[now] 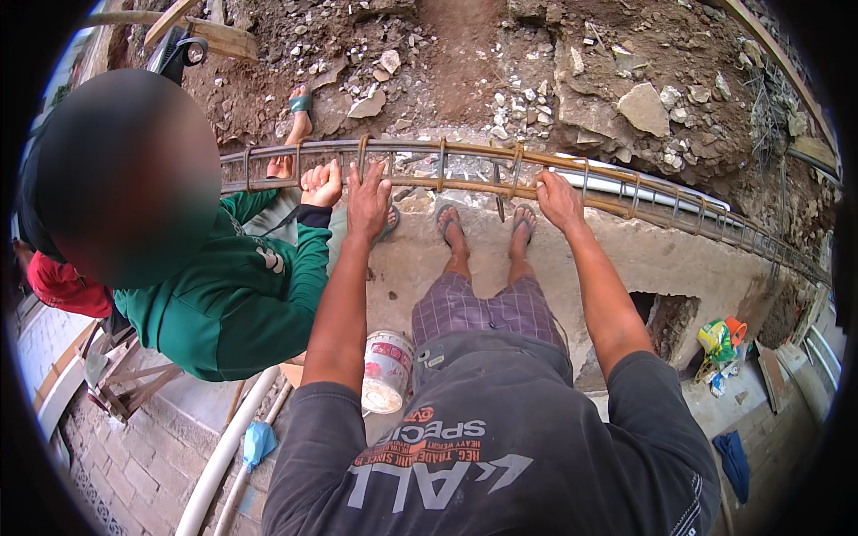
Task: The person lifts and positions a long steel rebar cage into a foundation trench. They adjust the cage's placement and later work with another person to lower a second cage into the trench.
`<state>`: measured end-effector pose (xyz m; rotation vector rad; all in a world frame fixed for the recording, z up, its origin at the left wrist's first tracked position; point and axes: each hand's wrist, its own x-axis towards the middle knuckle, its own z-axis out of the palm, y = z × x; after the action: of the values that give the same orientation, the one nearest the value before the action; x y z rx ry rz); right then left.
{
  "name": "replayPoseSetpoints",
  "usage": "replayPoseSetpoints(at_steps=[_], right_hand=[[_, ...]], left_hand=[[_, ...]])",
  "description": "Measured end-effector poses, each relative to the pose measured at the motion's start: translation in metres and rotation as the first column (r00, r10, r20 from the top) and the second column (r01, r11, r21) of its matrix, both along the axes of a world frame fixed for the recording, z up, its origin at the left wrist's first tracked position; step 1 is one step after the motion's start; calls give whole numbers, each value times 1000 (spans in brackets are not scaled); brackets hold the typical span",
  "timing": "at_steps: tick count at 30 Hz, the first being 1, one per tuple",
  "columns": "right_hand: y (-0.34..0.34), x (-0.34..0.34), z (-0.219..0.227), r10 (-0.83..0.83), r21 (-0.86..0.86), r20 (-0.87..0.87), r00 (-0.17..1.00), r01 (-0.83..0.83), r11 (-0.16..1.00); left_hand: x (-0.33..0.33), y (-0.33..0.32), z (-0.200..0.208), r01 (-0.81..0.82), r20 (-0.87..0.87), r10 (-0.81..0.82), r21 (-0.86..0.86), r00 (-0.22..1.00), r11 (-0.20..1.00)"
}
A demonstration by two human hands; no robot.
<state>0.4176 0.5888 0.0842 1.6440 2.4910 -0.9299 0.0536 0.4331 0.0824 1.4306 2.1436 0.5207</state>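
Note:
A long rebar cage, steel bars tied with rusty square stirrups, stretches across in front of me at about waist height. My left hand is on its near bar, fingers laid over it. Farther right, my right hand grips the same near bar with the fingers curled around it. Close to my left, a co-worker in a green sweatshirt has a closed hand at the cage, just beside my left hand. My sandalled feet stand on the concrete below the cage.
Rubble and broken concrete cover the earth beyond the cage. A white pipe lies behind it. A paint bucket stands by my left side, near another long white pipe. Right are an opening and colourful bags.

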Motion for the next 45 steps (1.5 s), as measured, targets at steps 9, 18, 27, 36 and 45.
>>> replayPoseSetpoints(at_steps=[9, 18, 27, 36, 45], right_hand=[[7, -8, -3, -67, -151, 211, 975, 100, 983], [9, 14, 9, -138, -55, -128, 982, 132, 990], [-56, 124, 56, -224, 87, -40, 974, 226, 970], [-95, 190, -47, -285, -749, 252, 925, 373, 547], [-44, 119, -40, -375, -764, -97, 922, 172, 622]], left_hand=[[-3, 0, -13, 18, -33, -21, -92, 999, 996], [-3, 14, -13, 40, 35, -35, -176, 999, 983], [42, -21, -4, -338, 172, 311, 155, 935, 928], [124, -194, -20, -254, 493, 490, -469, 719, 846], [179, -347, 15, -721, 284, 875, -496, 391, 483]])
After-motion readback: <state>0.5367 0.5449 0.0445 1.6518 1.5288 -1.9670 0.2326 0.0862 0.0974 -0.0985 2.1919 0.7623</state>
